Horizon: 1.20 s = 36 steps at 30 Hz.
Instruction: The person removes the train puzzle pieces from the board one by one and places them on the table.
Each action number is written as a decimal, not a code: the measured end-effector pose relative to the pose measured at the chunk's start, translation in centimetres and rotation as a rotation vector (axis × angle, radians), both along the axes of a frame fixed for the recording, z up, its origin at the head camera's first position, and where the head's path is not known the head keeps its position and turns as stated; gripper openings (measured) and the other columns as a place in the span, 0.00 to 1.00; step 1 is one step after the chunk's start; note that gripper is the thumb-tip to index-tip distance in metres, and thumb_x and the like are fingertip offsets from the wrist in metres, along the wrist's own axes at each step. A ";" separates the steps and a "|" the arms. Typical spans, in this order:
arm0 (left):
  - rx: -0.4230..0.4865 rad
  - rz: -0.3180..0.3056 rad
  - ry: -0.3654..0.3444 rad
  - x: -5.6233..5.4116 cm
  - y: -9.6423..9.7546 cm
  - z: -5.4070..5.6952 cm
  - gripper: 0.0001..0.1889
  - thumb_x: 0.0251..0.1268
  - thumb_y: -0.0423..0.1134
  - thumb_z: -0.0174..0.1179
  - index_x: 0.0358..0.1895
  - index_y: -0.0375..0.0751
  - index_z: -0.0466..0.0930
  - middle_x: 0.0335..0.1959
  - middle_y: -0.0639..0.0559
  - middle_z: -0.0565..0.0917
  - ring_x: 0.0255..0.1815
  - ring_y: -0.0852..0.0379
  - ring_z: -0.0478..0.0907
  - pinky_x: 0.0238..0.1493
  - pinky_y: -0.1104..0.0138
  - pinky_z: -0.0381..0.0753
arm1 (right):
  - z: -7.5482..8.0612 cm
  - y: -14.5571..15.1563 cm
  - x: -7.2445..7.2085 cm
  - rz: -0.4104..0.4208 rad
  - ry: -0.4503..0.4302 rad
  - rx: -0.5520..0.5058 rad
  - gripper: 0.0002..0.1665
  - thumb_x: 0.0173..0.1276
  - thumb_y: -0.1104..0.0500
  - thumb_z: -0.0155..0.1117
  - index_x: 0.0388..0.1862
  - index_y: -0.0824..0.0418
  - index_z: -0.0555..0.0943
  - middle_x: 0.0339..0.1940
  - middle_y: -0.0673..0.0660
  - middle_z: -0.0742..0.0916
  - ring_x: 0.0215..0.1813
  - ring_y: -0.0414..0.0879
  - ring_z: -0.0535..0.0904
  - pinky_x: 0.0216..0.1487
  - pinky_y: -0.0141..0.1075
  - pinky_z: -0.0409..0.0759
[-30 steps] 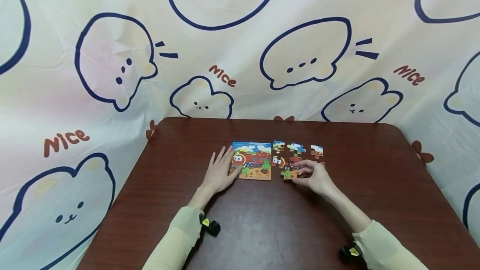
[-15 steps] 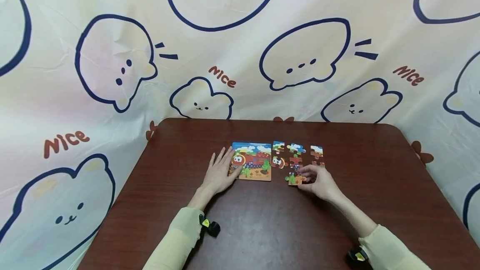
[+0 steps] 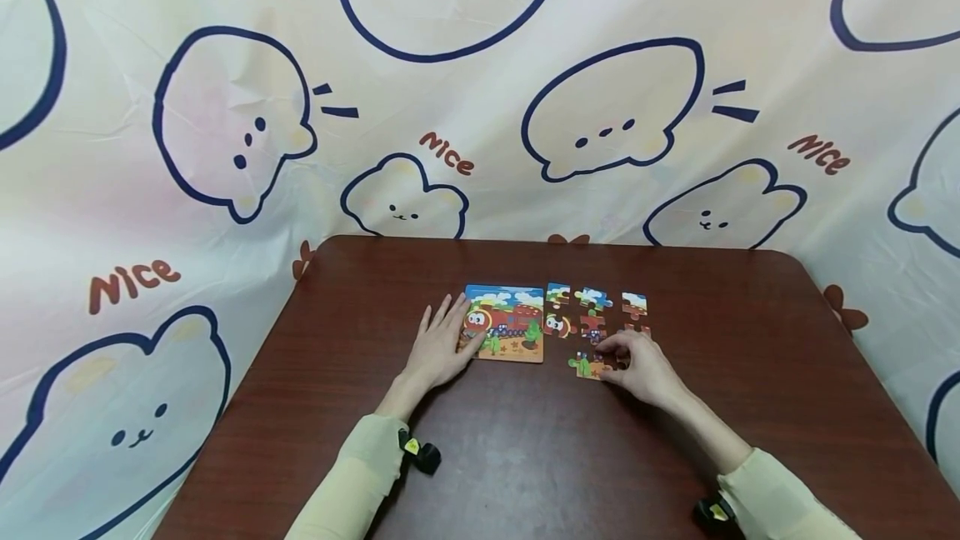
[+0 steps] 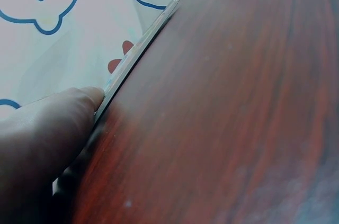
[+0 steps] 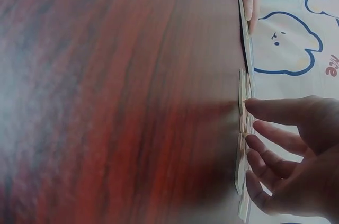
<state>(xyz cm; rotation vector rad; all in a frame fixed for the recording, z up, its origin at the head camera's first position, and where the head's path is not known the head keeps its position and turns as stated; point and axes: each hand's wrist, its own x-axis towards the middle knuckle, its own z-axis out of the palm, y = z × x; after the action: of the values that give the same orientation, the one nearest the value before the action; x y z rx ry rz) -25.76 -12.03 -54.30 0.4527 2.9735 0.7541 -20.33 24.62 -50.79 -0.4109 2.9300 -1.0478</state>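
A completed picture puzzle board (image 3: 517,344) with a red train and cactus scene lies on the table. My left hand (image 3: 441,344) rests on its left side, fingers spread and thumb along the near edge. Just right of the board, my right hand (image 3: 643,367) has curled fingers at a loose jigsaw piece (image 3: 583,366) with a green cactus and orange ground. In the right wrist view, the thumb (image 5: 265,110) touches a thin piece's top and other fingertips come down beside it. Exact finger contact there is partly hidden.
Several loose jigsaw pieces lie beyond the right hand, among them a sky piece (image 3: 594,298), a white-faced piece (image 3: 557,325) and a corner piece (image 3: 634,303). They sit on a brown wooden table (image 3: 480,457) before a patterned cloth (image 3: 495,107).
My right hand has moved slightly right and nearer, and the cactus piece has shifted toward me, away from the red piece behind it. My left hand stays on the board.
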 end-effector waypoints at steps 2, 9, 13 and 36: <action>0.000 -0.002 -0.010 -0.1 -0.1 -0.2 0.44 0.84 0.65 0.53 0.91 0.45 0.55 0.93 0.47 0.55 0.96 0.45 0.43 0.94 0.39 0.36 | -0.1 0.0 0.0 -0.004 -0.001 -0.017 0.17 0.64 0.67 0.83 0.51 0.64 0.92 0.47 0.58 0.93 0.46 0.49 0.85 0.48 0.42 0.83; 0.010 0.004 0.021 0.2 0.0 -0.2 0.43 0.84 0.63 0.55 0.90 0.44 0.58 0.92 0.45 0.58 0.95 0.42 0.47 0.93 0.38 0.40 | 0.1 -0.8 -0.8 -0.034 -0.021 -0.138 0.15 0.69 0.67 0.79 0.53 0.67 0.89 0.47 0.62 0.93 0.46 0.50 0.89 0.46 0.35 0.86; 0.026 0.008 0.041 0.3 0.0 -0.2 0.41 0.85 0.62 0.53 0.89 0.42 0.60 0.91 0.44 0.60 0.95 0.41 0.49 0.93 0.38 0.41 | 0.2 -2.3 -1.6 -0.021 -0.050 -0.222 0.19 0.74 0.68 0.74 0.60 0.71 0.86 0.48 0.65 0.94 0.44 0.51 0.90 0.43 0.31 0.85; 0.007 -0.033 0.047 0.3 -0.4 0.7 0.33 0.89 0.49 0.53 0.87 0.39 0.63 0.90 0.42 0.63 0.93 0.40 0.53 0.92 0.37 0.46 | -0.5 -12.0 -5.2 0.147 -0.227 -0.367 0.21 0.82 0.59 0.68 0.66 0.71 0.85 0.55 0.68 0.94 0.61 0.62 0.92 0.59 0.49 0.91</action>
<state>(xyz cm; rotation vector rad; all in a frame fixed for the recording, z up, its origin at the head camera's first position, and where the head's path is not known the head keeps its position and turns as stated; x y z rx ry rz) -25.48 -12.39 -53.64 0.5265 2.9994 0.7615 -25.49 12.59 -51.34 -0.4652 2.4699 -1.5007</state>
